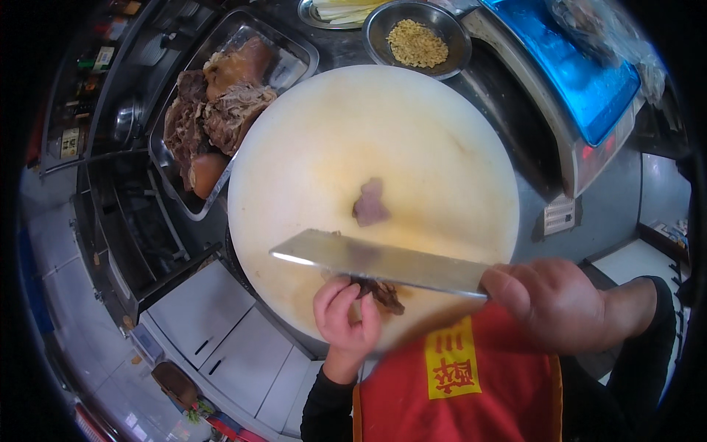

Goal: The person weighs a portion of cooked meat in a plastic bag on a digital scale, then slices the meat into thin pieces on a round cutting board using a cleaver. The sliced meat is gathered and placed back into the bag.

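Note:
A broad-bladed cleaver (381, 262) is gripped by its handle in my right hand (544, 304). Its blade spans the near half of a round, pale cutting board (442, 132). Just below the blade, my left hand (348, 317) pinches a dark brown piece of cooked meat (386, 295) between thumb and fingers. The blade hides part of that piece, so I cannot tell whether the two touch. Beyond the blade, a thin slice of meat (372, 203) lies flat near the middle of the board.
At the left, a steel tray (295, 55) holds several large chunks of cooked meat (221, 105). A metal bowl (381, 47) of chopped yellowish bits stands behind the board. To the right is a weighing scale (571, 83) with a blue pan and a plastic bag (618, 33) on it.

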### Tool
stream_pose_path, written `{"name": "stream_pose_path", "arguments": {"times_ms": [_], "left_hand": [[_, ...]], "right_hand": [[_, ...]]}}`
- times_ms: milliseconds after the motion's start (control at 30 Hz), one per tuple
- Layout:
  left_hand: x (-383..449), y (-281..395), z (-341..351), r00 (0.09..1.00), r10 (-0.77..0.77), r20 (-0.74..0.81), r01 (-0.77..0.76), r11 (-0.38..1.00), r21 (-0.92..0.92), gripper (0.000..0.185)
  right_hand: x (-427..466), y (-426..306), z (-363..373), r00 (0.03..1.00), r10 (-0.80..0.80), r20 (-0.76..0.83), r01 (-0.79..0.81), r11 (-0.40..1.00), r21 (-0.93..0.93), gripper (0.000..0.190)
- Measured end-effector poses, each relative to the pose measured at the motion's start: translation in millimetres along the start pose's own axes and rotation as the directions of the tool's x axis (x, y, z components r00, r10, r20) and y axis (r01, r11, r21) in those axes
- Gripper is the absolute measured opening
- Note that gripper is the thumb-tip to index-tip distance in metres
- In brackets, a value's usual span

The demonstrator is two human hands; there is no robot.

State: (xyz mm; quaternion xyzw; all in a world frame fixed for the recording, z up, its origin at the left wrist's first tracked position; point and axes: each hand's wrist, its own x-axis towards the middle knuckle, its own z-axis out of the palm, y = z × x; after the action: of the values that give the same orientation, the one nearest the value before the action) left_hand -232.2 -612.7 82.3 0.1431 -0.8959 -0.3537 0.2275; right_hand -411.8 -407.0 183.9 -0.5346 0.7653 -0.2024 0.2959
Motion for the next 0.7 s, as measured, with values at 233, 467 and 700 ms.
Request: {"name": "stream_pose_path", "arguments": {"times_ms": [233,467,700], "left_hand": [[-9.0,-8.4,7.6,0.986,-0.167,0.026,0.165,0.912,-0.375,0.039],[-17.1,-7.1,-14.3,0.992,0.056,0.117,-0.064,0.996,0.068,0.039],[-7.7,13.5,-22.6,0.973,-0.225,0.043,0.200,0.924,0.327,0.042]], "right_hand": [[0.7,-14.8,-0.1,0.982,-0.102,0.162,0.109,0.993,-0.034,0.024],[-4.2,-6.7,-5.8,0.996,0.001,0.092,-0.003,1.000,0.020,0.024],[-8.9,-3.1,-2.4,0.996,0.094,-0.003,-0.094,0.994,0.051,0.026]]}}
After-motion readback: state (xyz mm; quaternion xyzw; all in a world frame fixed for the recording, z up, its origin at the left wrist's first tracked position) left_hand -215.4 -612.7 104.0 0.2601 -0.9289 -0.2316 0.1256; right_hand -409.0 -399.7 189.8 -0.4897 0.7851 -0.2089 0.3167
